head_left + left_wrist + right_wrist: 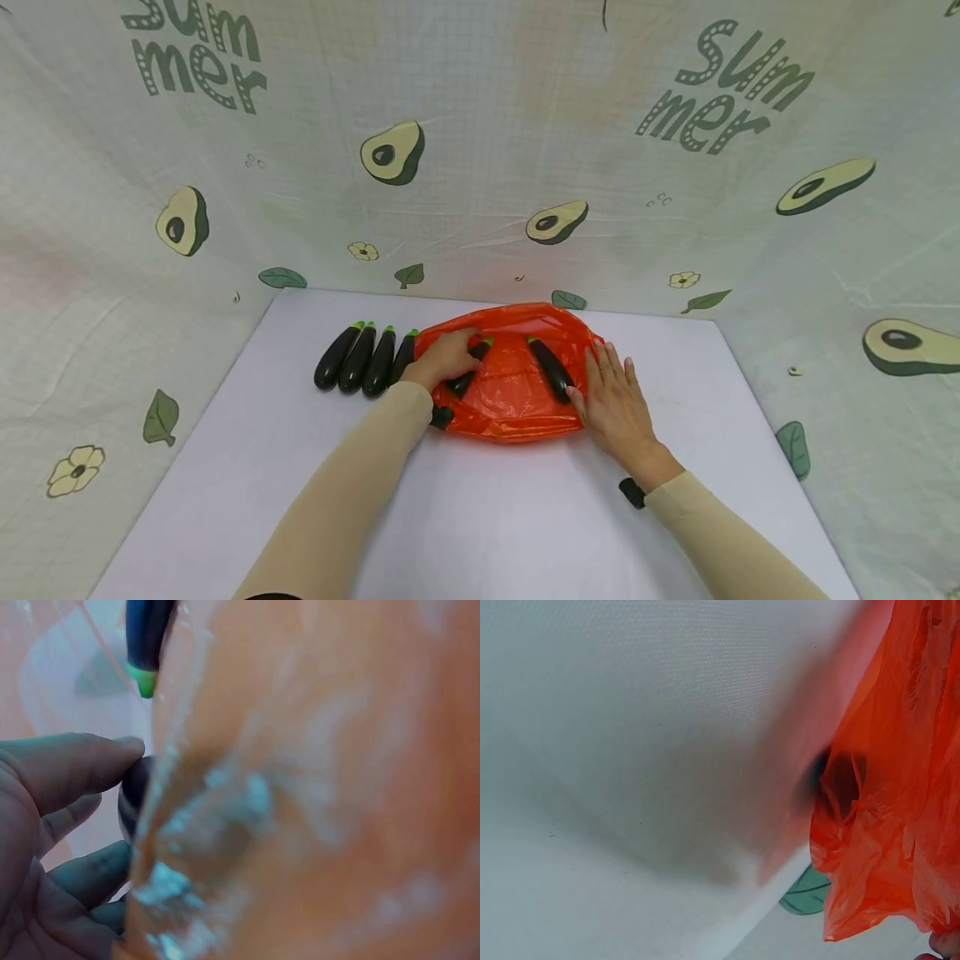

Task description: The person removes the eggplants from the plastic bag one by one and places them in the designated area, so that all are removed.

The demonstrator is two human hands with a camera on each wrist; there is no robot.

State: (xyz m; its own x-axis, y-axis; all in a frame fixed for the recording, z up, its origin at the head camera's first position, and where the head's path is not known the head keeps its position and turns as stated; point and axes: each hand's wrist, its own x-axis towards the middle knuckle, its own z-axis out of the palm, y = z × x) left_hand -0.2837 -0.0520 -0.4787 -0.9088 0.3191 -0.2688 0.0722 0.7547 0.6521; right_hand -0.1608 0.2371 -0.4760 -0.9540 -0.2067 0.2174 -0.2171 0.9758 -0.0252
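Printed backdrop [480,100] | white table [510,525] | left hand [446,358] grips eggplant [462,383] | right hand [621,412] straight, touching bag [513,396]

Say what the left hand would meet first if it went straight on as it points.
Past the eggplant in the left hand, probably the other eggplant in the red bag, near its green stem end, though depth is unclear.

The red bag [510,387] gapes wide, two glossy dark eggplants [552,372] inside it, green tips leaning together; four more eggplants [379,363] line up just left of it!
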